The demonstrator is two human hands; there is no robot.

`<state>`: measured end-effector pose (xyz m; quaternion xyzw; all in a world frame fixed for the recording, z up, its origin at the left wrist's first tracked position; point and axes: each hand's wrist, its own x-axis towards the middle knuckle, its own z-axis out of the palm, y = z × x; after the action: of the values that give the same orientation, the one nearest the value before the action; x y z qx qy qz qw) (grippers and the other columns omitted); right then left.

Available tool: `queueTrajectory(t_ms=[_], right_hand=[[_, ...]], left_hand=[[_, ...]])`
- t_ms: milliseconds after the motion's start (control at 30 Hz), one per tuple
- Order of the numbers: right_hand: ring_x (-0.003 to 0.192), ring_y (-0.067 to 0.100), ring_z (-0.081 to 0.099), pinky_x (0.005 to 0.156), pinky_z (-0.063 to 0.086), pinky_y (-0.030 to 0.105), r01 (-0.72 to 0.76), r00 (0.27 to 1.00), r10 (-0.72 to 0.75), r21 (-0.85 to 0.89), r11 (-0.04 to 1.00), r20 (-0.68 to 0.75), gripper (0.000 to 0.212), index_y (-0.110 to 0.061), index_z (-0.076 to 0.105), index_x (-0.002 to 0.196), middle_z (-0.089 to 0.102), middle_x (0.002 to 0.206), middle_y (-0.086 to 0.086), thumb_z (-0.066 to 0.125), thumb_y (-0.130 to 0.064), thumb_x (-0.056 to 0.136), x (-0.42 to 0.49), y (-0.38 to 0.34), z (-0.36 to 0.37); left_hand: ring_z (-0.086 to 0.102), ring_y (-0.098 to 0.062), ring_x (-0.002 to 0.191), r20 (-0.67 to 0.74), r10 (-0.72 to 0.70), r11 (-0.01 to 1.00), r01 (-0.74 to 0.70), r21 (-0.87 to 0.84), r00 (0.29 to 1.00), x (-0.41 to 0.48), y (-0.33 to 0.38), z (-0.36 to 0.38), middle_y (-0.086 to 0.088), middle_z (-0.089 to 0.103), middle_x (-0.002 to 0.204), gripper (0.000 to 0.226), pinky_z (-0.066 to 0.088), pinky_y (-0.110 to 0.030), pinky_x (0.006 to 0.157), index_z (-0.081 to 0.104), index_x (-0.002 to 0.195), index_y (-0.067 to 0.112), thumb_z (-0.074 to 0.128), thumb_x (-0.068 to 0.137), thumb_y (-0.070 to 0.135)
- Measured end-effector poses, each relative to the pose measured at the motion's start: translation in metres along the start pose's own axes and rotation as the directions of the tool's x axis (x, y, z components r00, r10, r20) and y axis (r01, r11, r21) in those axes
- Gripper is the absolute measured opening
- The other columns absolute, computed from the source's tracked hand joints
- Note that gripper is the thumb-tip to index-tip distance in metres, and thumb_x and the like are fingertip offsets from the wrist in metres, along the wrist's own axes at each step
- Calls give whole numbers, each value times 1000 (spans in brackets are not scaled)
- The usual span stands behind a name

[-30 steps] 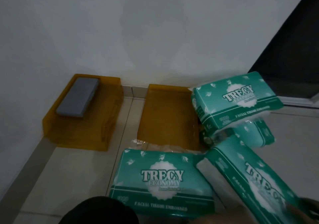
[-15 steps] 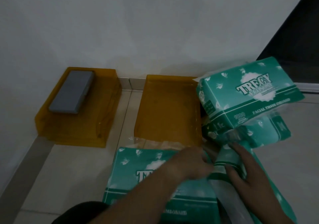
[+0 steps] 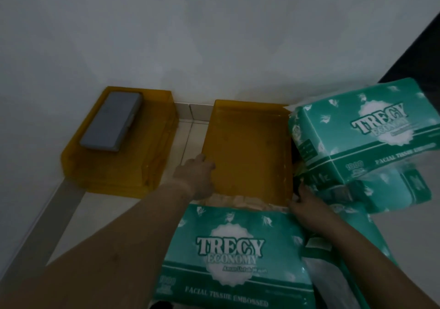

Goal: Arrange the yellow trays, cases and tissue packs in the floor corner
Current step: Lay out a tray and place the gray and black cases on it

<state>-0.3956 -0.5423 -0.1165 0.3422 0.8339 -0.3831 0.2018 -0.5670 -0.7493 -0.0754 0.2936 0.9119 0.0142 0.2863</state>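
Two yellow trays sit on the floor against the wall. The left yellow tray point(image 3: 123, 170) in the corner carries a grey case point(image 3: 112, 120). The middle yellow tray point(image 3: 250, 151) holds nothing. My left hand point(image 3: 196, 177) grips its near left rim. My right hand point(image 3: 309, 211) grips its near right corner, beside the tissue packs. A green tissue pack point(image 3: 235, 258) lies flat in front of the tray. Another green pack point(image 3: 366, 127) sits tilted on a further pack point(image 3: 402, 187) to the right. A fourth pack point(image 3: 333, 273) lies under my right forearm.
White walls meet at the left, with a grey skirting board point(image 3: 40, 227) along the floor. A dark opening point(image 3: 419, 47) lies at the far right. Pale floor tiles point(image 3: 100, 216) show between the trays and in front of the left one.
Both hands came into view over the near tissue pack, then reached forward. They now hold the middle tray's near corners. The packs have not visibly shifted.
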Motion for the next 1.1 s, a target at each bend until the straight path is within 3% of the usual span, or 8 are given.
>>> queueTrajectory(t_ms=[67, 233, 367, 433, 500, 667, 900, 1100], right_hand=[[126, 29, 46, 88, 36, 26, -45, 999, 44, 9, 999, 5, 55, -10, 26, 146, 42, 147, 13, 44, -32, 99, 10, 3, 2], [115, 26, 50, 93, 37, 28, 28, 1000, -28, 113, 993, -2, 49, -17, 34, 142, 48, 124, 1, 45, -34, 98, 18, -7, 8], [103, 28, 59, 88, 47, 36, -28, 992, 37, 72, 997, -124, 40, -25, 39, 132, 60, 124, 12, 47, -34, 95, 25, -7, 19], [100, 28, 60, 89, 50, 41, -13, 993, 25, 99, 995, -118, 50, -29, 34, 136, 61, 123, 10, 48, -37, 89, 29, -11, 26], [100, 29, 61, 89, 52, 45, 10, 991, 5, 112, 994, -135, 62, -34, 26, 141, 59, 124, 7, 46, -44, 84, 34, -19, 34], [92, 26, 57, 83, 51, 37, -21, 989, 21, 2, 1000, -147, 43, -20, 37, 134, 60, 111, 12, 44, -23, 92, 52, -50, 51], [78, 25, 53, 64, 40, 31, 126, 985, -125, 2, 992, -123, 34, -17, 39, 130, 63, 106, 13, 39, -19, 96, 71, -80, 70], [98, 30, 59, 73, 42, 32, 135, 989, -135, -4, 991, -66, 41, -14, 33, 137, 59, 118, 16, 37, -19, 97, 77, -98, 88]], left_hand=[[38, -29, 135, 60, -10, 1000, 10, -3, 998, 5, 0, 5, -3, 24, 155, 51, 39, -47, 107, 36, 144, 27, 48, 94, 25], [26, -27, 144, 212, 0, 989, -31, 142, 977, 8, 4, 18, -1, 17, 161, 51, 31, -46, 113, 37, 145, 30, 44, 96, 17], [42, -24, 132, 165, -58, 972, 18, 235, 985, 13, -11, 19, -2, 38, 149, 47, 33, -40, 106, 43, 139, 23, 47, 93, 17], [43, -23, 131, 140, -96, 972, 62, 226, 985, 17, -18, 19, -2, 40, 147, 48, 34, -38, 106, 42, 140, 21, 47, 92, 18], [38, -24, 135, 145, -133, 969, 97, 226, 980, 19, -25, 18, -4, 34, 152, 49, 33, -40, 108, 39, 143, 20, 42, 94, 21], [21, -25, 145, 131, -207, 961, 176, 214, 969, 23, -48, 14, -5, 11, 162, 52, 23, -41, 117, 30, 149, 17, 37, 98, 24], [6, -23, 150, 107, -326, 928, 297, 224, 939, 26, -79, 15, -7, 1, 163, 65, 1, -48, 121, 25, 151, 17, 39, 95, 46], [-5, -21, 150, 150, -342, 922, 301, 245, 928, 17, -101, 10, -7, -12, 162, 65, -3, -50, 120, 20, 153, 17, 37, 97, 46]])
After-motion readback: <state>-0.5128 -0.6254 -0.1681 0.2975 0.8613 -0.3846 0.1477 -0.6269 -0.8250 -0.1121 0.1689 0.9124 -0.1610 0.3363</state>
